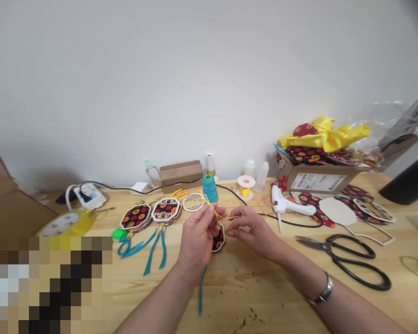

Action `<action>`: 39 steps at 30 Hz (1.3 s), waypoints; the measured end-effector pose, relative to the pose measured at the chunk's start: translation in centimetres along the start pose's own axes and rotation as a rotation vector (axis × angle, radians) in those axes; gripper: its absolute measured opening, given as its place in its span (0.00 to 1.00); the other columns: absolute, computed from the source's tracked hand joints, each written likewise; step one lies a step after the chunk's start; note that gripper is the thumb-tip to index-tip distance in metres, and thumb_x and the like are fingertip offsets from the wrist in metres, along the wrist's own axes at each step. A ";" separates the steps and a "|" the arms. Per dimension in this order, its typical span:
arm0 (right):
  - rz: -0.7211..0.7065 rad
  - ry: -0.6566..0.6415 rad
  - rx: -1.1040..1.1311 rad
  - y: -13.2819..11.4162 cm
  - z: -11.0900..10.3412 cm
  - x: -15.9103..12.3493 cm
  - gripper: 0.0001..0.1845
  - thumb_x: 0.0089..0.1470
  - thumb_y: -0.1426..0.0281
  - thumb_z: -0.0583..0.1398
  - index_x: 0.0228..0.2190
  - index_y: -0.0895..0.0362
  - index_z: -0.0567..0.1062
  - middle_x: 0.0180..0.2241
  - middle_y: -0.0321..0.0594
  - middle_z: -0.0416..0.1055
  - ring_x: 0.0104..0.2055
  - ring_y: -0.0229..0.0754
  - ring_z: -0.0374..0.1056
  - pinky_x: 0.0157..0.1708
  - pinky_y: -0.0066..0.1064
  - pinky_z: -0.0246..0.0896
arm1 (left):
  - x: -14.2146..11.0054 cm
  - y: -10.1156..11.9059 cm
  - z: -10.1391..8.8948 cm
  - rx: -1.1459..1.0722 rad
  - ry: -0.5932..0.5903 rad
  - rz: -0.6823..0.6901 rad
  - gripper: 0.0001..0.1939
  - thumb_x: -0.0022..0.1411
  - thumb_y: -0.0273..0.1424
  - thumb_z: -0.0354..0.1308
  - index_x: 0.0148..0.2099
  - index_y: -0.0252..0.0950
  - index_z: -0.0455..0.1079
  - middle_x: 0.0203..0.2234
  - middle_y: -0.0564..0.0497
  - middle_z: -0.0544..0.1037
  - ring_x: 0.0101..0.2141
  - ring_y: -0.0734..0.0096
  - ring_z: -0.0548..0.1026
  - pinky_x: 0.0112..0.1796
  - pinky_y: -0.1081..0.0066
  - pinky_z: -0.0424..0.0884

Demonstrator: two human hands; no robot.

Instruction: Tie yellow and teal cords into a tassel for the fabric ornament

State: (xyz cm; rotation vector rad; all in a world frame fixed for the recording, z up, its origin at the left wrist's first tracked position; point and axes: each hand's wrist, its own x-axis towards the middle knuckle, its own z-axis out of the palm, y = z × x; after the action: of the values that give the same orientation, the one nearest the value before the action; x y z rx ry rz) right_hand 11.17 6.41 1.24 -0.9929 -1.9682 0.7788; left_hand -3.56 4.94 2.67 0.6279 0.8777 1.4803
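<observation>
My left hand (198, 236) is raised over the wooden table (264, 287), its fingers pinched on a yellow cord (218, 215) tied to a small ornament (218, 237) of black fabric with red and orange dots. A teal tassel (202, 290) hangs down from the ornament. My right hand (252, 228) is beside it, its fingertips pinched on the other end of the same yellow cord. A teal thread spool (209, 188) stands just behind both hands.
Finished ornaments (151, 214) with teal tassels lie to the left. A white glue gun (288, 205), black scissors (348, 257), a yellow cord reel (245, 184) and a cardboard box (316, 178) of fabric lie to the right. Small bottles and a power strip line the wall.
</observation>
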 end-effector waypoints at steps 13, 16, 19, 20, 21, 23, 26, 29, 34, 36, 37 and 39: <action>0.026 -0.044 -0.105 0.7 0.1 -0.1 0.06 0.45 0.77 0.62 0.23 0.55 0.78 0.38 0.42 0.66 0.43 0.42 0.64 0.45 0.37 0.58 | 0.0 0.2 0.1 -0.011 0.026 0.001 0.08 0.49 0.30 0.64 0.33 0.33 0.74 0.27 0.51 0.78 0.28 0.78 0.73 0.23 0.81 0.65; 0.017 -0.036 -0.094 0.7 0.1 -0.1 0.05 0.45 0.76 0.63 0.23 0.55 0.78 0.37 0.42 0.67 0.42 0.41 0.64 0.44 0.35 0.59 | 0.0 0.2 0.1 -0.011 0.025 0.001 0.07 0.49 0.30 0.64 0.33 0.33 0.74 0.26 0.51 0.78 0.28 0.77 0.74 0.23 0.81 0.65; 0.002 -0.042 -0.078 0.4 0.0 -0.1 0.04 0.46 0.75 0.62 0.23 0.56 0.78 0.36 0.41 0.69 0.40 0.40 0.65 0.42 0.34 0.60 | 0.0 0.2 0.2 -0.012 0.023 0.001 0.07 0.49 0.29 0.64 0.33 0.33 0.74 0.26 0.51 0.78 0.28 0.77 0.74 0.24 0.81 0.65; -0.002 -0.054 -0.067 0.3 -0.1 -0.1 0.04 0.46 0.74 0.62 0.24 0.56 0.77 0.36 0.41 0.69 0.39 0.40 0.65 0.42 0.34 0.60 | 0.0 0.2 0.2 -0.012 0.022 0.002 0.07 0.49 0.29 0.64 0.33 0.33 0.74 0.27 0.51 0.78 0.28 0.77 0.74 0.24 0.81 0.65; -0.004 -0.072 -0.052 0.2 -0.2 -0.1 0.04 0.47 0.73 0.62 0.24 0.56 0.77 0.35 0.41 0.70 0.39 0.40 0.66 0.41 0.33 0.60 | 0.0 0.2 0.2 -0.011 0.021 0.002 0.07 0.49 0.30 0.64 0.33 0.33 0.74 0.27 0.51 0.78 0.28 0.77 0.74 0.24 0.81 0.65; -0.002 -0.103 -0.016 -0.1 -0.5 0.0 0.04 0.48 0.71 0.61 0.25 0.57 0.77 0.34 0.40 0.71 0.37 0.39 0.66 0.41 0.33 0.60 | 0.0 0.3 0.2 -0.011 0.025 0.001 0.08 0.49 0.30 0.64 0.34 0.33 0.74 0.27 0.50 0.78 0.28 0.77 0.74 0.24 0.80 0.65; 0.012 -0.108 0.045 -0.4 -0.9 0.1 0.08 0.50 0.68 0.60 0.24 0.58 0.76 0.31 0.40 0.72 0.35 0.38 0.67 0.40 0.32 0.60 | 0.0 0.3 0.2 -0.012 0.038 -0.007 0.09 0.47 0.30 0.65 0.33 0.33 0.73 0.26 0.50 0.79 0.28 0.75 0.75 0.24 0.80 0.66; 0.069 -0.080 0.075 -0.5 -1.2 0.2 0.12 0.51 0.65 0.58 0.23 0.59 0.74 0.27 0.39 0.72 0.32 0.37 0.66 0.36 0.30 0.60 | -0.1 0.3 0.2 -0.010 0.038 -0.013 0.09 0.47 0.30 0.65 0.33 0.33 0.73 0.26 0.50 0.79 0.28 0.75 0.75 0.24 0.80 0.66; 0.163 -0.009 0.071 -0.5 -0.9 0.1 0.10 0.48 0.63 0.61 0.28 0.59 0.74 0.24 0.35 0.71 0.27 0.35 0.64 0.31 0.27 0.59 | -0.1 0.2 0.2 -0.011 0.020 -0.016 0.09 0.47 0.30 0.65 0.34 0.33 0.74 0.26 0.51 0.79 0.28 0.76 0.75 0.24 0.80 0.66; 0.169 -0.003 0.075 -0.4 -0.6 0.1 0.11 0.47 0.66 0.62 0.34 0.57 0.75 0.22 0.33 0.70 0.25 0.34 0.63 0.28 0.26 0.58 | -0.1 0.1 0.2 -0.007 0.017 -0.016 0.09 0.48 0.30 0.64 0.34 0.33 0.74 0.26 0.51 0.79 0.27 0.77 0.74 0.24 0.80 0.65; 0.167 -0.011 0.074 -0.4 -0.5 0.1 0.11 0.47 0.67 0.62 0.35 0.57 0.76 0.21 0.33 0.69 0.24 0.33 0.62 0.27 0.25 0.58 | -0.1 0.1 0.2 -0.007 0.015 -0.016 0.08 0.48 0.30 0.64 0.33 0.33 0.74 0.25 0.51 0.79 0.27 0.77 0.74 0.24 0.80 0.65; 0.148 -0.041 0.070 -0.4 -0.4 0.1 0.06 0.47 0.70 0.61 0.31 0.57 0.77 0.21 0.34 0.70 0.23 0.33 0.62 0.26 0.25 0.57 | -0.1 0.0 0.2 -0.005 0.006 -0.012 0.08 0.49 0.30 0.64 0.33 0.33 0.74 0.25 0.50 0.78 0.27 0.77 0.74 0.24 0.80 0.65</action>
State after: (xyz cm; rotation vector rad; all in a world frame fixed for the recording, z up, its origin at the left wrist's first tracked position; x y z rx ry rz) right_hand 11.30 6.33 1.81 -1.0974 -1.9051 0.9501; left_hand -3.40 4.85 2.83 0.6141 0.8811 1.4733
